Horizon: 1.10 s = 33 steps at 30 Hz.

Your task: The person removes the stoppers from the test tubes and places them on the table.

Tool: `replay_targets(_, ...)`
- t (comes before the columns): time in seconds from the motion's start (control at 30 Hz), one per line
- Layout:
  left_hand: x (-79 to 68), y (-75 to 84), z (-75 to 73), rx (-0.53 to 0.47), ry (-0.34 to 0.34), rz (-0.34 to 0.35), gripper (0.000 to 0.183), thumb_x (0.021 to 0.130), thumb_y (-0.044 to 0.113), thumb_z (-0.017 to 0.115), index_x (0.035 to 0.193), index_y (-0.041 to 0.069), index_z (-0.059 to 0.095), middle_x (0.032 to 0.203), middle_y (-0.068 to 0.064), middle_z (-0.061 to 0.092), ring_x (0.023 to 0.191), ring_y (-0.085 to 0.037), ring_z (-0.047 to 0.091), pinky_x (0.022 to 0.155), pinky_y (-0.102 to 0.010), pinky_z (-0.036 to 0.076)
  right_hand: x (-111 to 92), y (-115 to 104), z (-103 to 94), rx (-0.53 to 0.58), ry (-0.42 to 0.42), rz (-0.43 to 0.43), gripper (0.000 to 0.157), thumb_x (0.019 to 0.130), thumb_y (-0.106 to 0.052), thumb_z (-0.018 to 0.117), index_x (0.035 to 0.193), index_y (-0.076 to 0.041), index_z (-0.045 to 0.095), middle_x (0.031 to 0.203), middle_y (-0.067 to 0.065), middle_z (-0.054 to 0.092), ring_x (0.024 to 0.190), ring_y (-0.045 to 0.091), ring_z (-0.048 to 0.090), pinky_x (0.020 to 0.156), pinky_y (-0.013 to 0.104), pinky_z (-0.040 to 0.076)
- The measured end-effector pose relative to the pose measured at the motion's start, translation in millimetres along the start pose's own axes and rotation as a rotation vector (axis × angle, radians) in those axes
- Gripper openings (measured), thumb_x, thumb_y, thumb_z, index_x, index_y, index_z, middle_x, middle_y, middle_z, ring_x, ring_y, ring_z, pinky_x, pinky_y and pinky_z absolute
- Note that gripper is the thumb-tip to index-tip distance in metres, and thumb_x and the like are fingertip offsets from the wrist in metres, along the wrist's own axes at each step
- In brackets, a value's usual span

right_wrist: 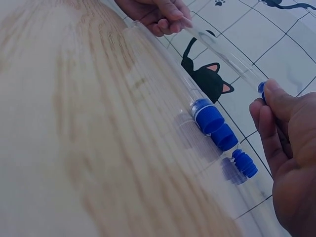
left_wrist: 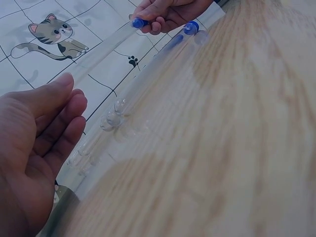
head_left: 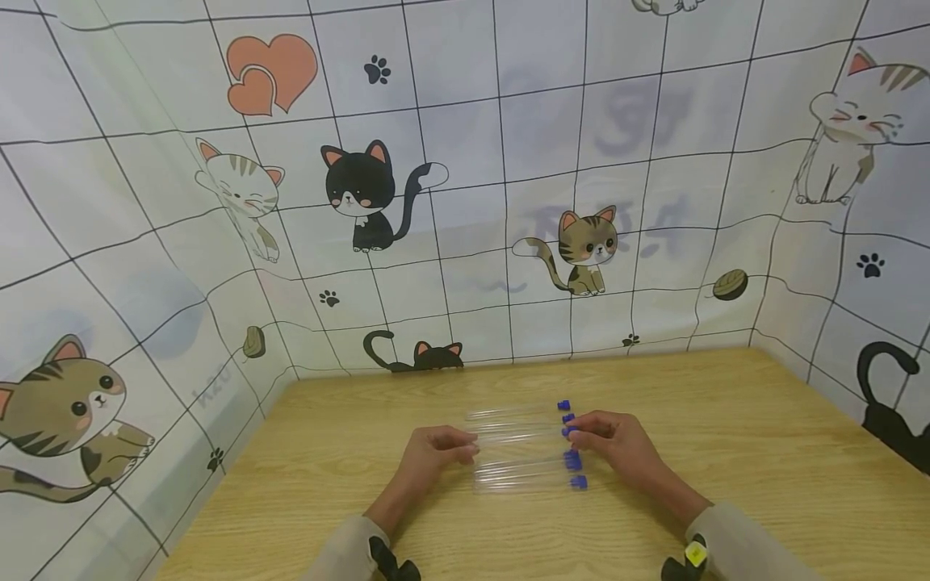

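Observation:
Between my two hands stretches a clear test tube (left_wrist: 106, 49), raised above the table. My left hand (head_left: 436, 456) pinches its closed end between thumb and fingers. At the other end, my right hand (head_left: 617, 444) grips the blue cap (left_wrist: 138, 22), which its fingers partly cover. Several more clear tubes (head_left: 519, 472) lie side by side under and around it, their rounded ends (left_wrist: 114, 117) toward the left. Blue caps (right_wrist: 209, 117) close their right ends, and one is a narrower, ridged blue cap (right_wrist: 245, 163).
All this is on a light wooden table (head_left: 349, 452). A white cloth (head_left: 465, 202) with a grid and cartoon cats hangs behind the table and along both sides. Each sleeve carries a black wrist mount, and the right mount (head_left: 683, 559) has a yellow tag.

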<state>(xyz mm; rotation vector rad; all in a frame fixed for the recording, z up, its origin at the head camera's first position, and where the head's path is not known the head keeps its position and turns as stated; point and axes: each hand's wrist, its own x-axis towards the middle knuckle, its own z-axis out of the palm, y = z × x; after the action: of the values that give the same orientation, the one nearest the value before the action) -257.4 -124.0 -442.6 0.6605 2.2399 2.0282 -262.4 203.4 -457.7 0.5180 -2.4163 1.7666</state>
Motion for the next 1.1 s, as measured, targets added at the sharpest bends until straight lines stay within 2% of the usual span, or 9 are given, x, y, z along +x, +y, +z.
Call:
replay_targets(0.2,0.4,-1.3,-0.4,-0.016,-0.024,-0.015,0.025,0.083,0.001,0.072,0.102,-0.013,0.066,0.094,-0.015,0.07,0.079,-0.026,0.068,0.075,-0.034,0.054,0.0,-0.3,-0.3,0.005,0.005,0.007,0.029,0.084,-0.027,0.074,0.103,-0.006,0.071,0.095,0.007,0.071,0.084,0.02,0.068,0.076,0.032,0.053)
replay_targets(0.5,7.4,-27.7,-4.3,-0.014,-0.027,0.011,0.022,0.084,0.001,0.072,0.102,-0.01,0.068,0.092,-0.016,0.07,0.075,-0.023,0.068,0.073,-0.035,0.054,0.5,4.8,-2.2,0.001,-0.037,0.011,0.03,0.086,-0.027,0.072,0.106,-0.005,0.07,0.099,0.009,0.07,0.086,0.02,0.068,0.077,0.029,0.052)
replay_targets(0.73,7.1,-29.2,-4.7,0.021,-0.023,0.024,0.027,0.083,0.011,0.075,0.102,-0.008,0.069,0.091,-0.014,0.07,0.074,-0.021,0.067,0.072,-0.034,0.054,0.8,5.4,-2.2,-0.011,-0.057,0.002,0.03,0.087,-0.027,0.071,0.107,-0.006,0.07,0.1,0.009,0.07,0.087,0.02,0.068,0.077,0.026,0.052)
replay_targets(1.1,7.7,-26.9,-4.5,0.041,-0.016,0.008,0.026,0.084,0.009,0.073,0.103,-0.008,0.068,0.093,-0.014,0.071,0.077,-0.031,0.067,0.071,-0.036,0.054,0.9,3.7,-0.3,-0.069,-0.077,-0.045,0.028,0.092,-0.028,0.065,0.108,-0.005,0.065,0.099,0.007,0.068,0.089,0.017,0.066,0.076,0.027,0.053)
